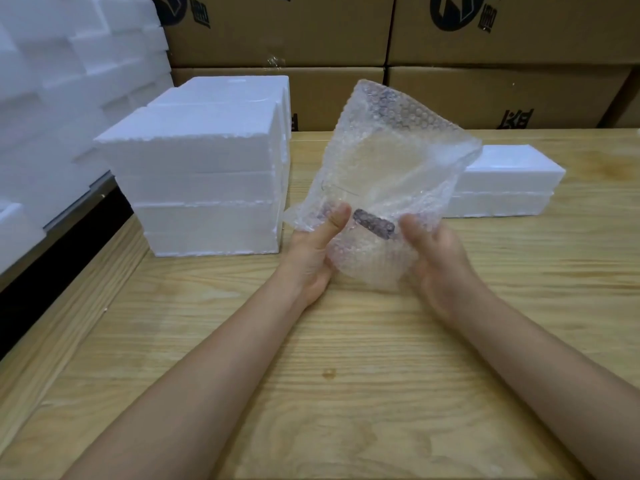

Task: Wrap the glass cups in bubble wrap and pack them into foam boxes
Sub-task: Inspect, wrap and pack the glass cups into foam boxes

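From the camera on my head, the only writing in sight is on the brown cardboard cartons (485, 91) stacked well beyond my fingertips. They carry bold black logos and blocky characters, cut off at the edges and too broken up to read.

My left hand (313, 251) grips the lower left corner of the bubble wrap (388, 161), thumb flat on the front and fingers curled behind. My right hand (436, 258) clasps the lower right side, its fingers hidden behind the sheet. The wrap is clear, dimpled plastic, crumpled into a loose upright pouch raised off the table.

The glass cup (346, 192) shows only as a faint curved outline inside the wrap, just above my left thumb. Between my two thumbs a dark strip (374, 223) lies under the bubbles. I cannot tell whether it is a label.

Just left of my left fingers stands a tall stack of white foam boxes (207, 188), square and grainy with ragged top edges. A lower pair (509, 188) sits past my right fingers, partly behind the wrap. Further left, loose foam blocks (69, 81) are piled up.

Under my forearms is a pale wooden table (346, 375) with wavy grain.
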`<control>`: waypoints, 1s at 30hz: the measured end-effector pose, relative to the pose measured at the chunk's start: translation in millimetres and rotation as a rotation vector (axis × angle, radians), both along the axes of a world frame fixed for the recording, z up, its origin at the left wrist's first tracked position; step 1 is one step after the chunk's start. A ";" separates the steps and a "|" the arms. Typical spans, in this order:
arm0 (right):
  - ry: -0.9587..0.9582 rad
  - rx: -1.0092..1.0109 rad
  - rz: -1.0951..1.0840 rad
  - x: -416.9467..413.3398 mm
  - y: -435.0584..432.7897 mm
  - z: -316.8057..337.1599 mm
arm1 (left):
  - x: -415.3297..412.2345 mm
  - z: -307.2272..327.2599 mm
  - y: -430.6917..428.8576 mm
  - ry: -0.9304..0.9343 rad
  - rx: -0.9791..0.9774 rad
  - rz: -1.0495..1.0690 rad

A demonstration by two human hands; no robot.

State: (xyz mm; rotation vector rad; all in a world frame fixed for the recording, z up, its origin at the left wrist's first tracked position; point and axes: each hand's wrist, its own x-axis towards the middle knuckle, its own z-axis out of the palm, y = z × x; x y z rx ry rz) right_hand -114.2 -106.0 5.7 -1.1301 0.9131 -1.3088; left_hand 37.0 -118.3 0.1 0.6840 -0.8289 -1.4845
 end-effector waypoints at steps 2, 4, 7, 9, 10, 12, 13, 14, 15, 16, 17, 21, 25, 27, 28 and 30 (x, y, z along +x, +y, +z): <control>-0.039 0.037 -0.043 12.2 1.4 -1.3 | -1.8 -0.8 1.7 -0.012 -0.036 -0.032; -0.070 0.046 -0.167 12.5 -9.8 7.7 | -1.1 -0.8 1.8 -0.025 -0.021 -0.067; -0.036 0.010 -0.190 3.5 -25.9 23.5 | 4.8 2.3 0.2 -0.081 0.117 -0.122; -0.007 -0.024 -0.150 -3.0 -29.7 24.2 | 10.8 0.3 -4.2 -0.082 0.159 -0.151; -0.002 -0.031 -0.132 -5.4 -29.7 24.2 | 13.5 -0.5 -6.8 -0.076 0.155 -0.161; -0.012 -0.022 -0.108 -10.1 -30.2 21.7 | 16.3 1.1 -9.0 -0.088 0.145 -0.173; -0.019 -0.017 -0.101 -12.2 -30.4 20.6 | 16.7 2.2 -9.3 -0.113 0.154 -0.177; -0.026 -0.008 -0.093 -13.6 -30.4 19.6 | 16.6 3.3 -9.4 -0.150 0.171 -0.182; -0.027 -0.001 -0.087 -14.2 -30.3 18.7 | 17.0 4.4 -9.1 -0.190 0.192 -0.191; -0.028 -0.001 -0.084 -14.8 -30.6 17.9 | 17.0 5.2 -9.1 -0.223 0.216 -0.204; -0.027 -0.006 -0.080 -15.1 -30.9 17.0 | 17.3 5.8 -8.9 -0.250 0.240 -0.217; 0.040 -0.002 -0.046 -16.2 -31.0 15.8 | 17.1 8.3 -9.7 -0.317 0.288 -0.274; 0.125 -0.011 0.016 -11.6 -28.4 16.6 | 7.4 11.2 -10.2 -0.438 0.238 -0.199; 0.175 -0.035 0.025 -7.0 -26.9 15.1 | -0.8 10.5 -7.8 -0.519 0.194 -0.138; 0.207 -0.047 0.022 -4.2 -25.7 14.0 | -4.4 9.4 -6.6 -0.544 0.181 -0.102; 0.268 -0.054 0.029 0.2 -23.4 12.4 | -9.3 7.9 -4.5 -0.591 0.140 -0.039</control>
